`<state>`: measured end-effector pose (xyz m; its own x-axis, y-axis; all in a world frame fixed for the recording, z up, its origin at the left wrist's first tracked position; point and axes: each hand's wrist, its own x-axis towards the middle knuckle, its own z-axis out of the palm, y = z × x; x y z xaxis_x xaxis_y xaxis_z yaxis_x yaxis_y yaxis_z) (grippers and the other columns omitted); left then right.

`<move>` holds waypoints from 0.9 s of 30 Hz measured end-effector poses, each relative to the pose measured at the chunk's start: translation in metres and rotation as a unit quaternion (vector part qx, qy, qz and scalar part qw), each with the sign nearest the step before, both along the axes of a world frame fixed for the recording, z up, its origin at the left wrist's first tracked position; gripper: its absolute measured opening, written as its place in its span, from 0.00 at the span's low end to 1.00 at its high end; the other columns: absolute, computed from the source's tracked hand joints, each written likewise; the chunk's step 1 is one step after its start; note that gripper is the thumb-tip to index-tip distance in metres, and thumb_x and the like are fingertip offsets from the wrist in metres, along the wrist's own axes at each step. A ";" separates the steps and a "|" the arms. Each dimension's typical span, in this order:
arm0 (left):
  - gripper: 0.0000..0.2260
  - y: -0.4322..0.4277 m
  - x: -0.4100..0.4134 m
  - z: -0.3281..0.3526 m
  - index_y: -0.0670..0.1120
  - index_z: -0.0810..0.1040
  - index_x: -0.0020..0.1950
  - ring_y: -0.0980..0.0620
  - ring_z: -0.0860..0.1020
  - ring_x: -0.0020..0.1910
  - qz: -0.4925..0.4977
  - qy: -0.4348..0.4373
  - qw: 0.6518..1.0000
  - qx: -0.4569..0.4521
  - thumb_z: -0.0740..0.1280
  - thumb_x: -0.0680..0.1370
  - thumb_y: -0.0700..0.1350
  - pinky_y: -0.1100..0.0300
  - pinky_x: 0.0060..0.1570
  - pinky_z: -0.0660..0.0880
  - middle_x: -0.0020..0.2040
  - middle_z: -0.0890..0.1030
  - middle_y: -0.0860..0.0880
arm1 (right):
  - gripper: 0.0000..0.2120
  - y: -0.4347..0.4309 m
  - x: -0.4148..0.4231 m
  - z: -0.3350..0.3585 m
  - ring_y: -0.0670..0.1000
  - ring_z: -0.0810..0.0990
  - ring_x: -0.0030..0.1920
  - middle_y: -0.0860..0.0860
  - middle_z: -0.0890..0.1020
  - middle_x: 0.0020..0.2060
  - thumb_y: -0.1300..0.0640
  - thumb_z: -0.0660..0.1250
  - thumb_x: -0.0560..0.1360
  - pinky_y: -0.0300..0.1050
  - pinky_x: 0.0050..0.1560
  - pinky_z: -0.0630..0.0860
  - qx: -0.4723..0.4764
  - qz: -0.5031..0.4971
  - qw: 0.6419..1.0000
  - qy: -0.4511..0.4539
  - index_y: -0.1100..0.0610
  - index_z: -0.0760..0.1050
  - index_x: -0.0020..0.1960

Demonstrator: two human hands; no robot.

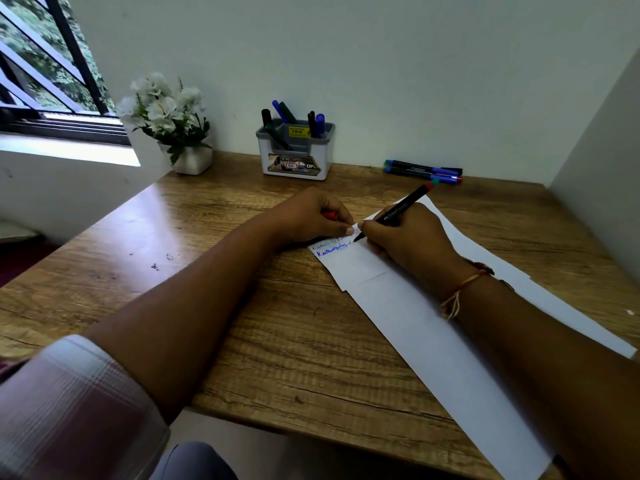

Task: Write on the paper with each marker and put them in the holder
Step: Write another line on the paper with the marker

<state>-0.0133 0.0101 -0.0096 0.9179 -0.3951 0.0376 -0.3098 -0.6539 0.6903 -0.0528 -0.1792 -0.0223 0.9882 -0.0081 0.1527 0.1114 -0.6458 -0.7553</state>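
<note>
The right hand pinches a black marker between thumb and fingers, tilted back, with its tip touching the paper just beside 2 lines of handwriting, so writing looks under way. The left hand rests at the sheet's far corner, probably to keep it from sliding. Its fingers are curled round a red piece, likely the marker's cap, kept ready for closing it. The paper lies slantwise on the wooden surface.

At the back against the wall stands the holder, with about 5 markers upright or leaning in its compartments: black, blue and green. To its right, well apart, at least 2 loose markers lie side by side, seemingly waiting their turn.
</note>
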 end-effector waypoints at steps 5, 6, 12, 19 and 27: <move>0.07 0.000 -0.001 0.001 0.53 0.85 0.51 0.62 0.79 0.48 0.001 0.002 1.000 0.000 0.74 0.73 0.48 0.69 0.43 0.71 0.48 0.83 0.59 | 0.14 0.000 0.000 0.001 0.46 0.82 0.34 0.51 0.84 0.32 0.48 0.71 0.76 0.46 0.41 0.78 0.019 -0.010 1.000 0.010 0.57 0.83 0.37; 0.07 0.000 -0.002 0.001 0.53 0.85 0.51 0.62 0.78 0.47 0.001 0.000 1.000 -0.001 0.74 0.73 0.48 0.69 0.42 0.71 0.48 0.83 0.59 | 0.15 0.000 0.000 0.001 0.44 0.81 0.31 0.51 0.85 0.31 0.48 0.71 0.76 0.44 0.40 0.77 0.029 -0.014 0.999 0.014 0.57 0.83 0.37; 0.06 -0.001 -0.004 0.003 0.52 0.85 0.50 0.59 0.78 0.49 0.000 -0.005 1.000 0.006 0.74 0.73 0.47 0.63 0.48 0.75 0.48 0.83 0.59 | 0.13 0.002 -0.004 0.003 0.42 0.80 0.31 0.48 0.83 0.29 0.48 0.73 0.75 0.39 0.38 0.74 0.021 -0.005 1.000 0.019 0.54 0.81 0.36; 0.07 -0.001 -0.004 0.003 0.51 0.85 0.51 0.64 0.77 0.44 -0.002 -0.008 1.000 0.014 0.73 0.74 0.47 0.71 0.39 0.69 0.46 0.82 0.61 | 0.10 0.003 -0.006 0.006 0.45 0.79 0.34 0.50 0.81 0.30 0.52 0.72 0.72 0.45 0.40 0.76 0.007 0.011 1.000 0.013 0.55 0.80 0.35; 0.07 -0.001 -0.003 0.002 0.52 0.85 0.51 0.62 0.77 0.47 -0.001 -0.004 1.000 0.009 0.74 0.74 0.47 0.68 0.42 0.70 0.46 0.82 0.61 | 0.11 0.002 -0.006 0.006 0.47 0.80 0.35 0.54 0.84 0.33 0.52 0.71 0.74 0.47 0.43 0.77 0.014 0.014 1.000 0.010 0.59 0.82 0.39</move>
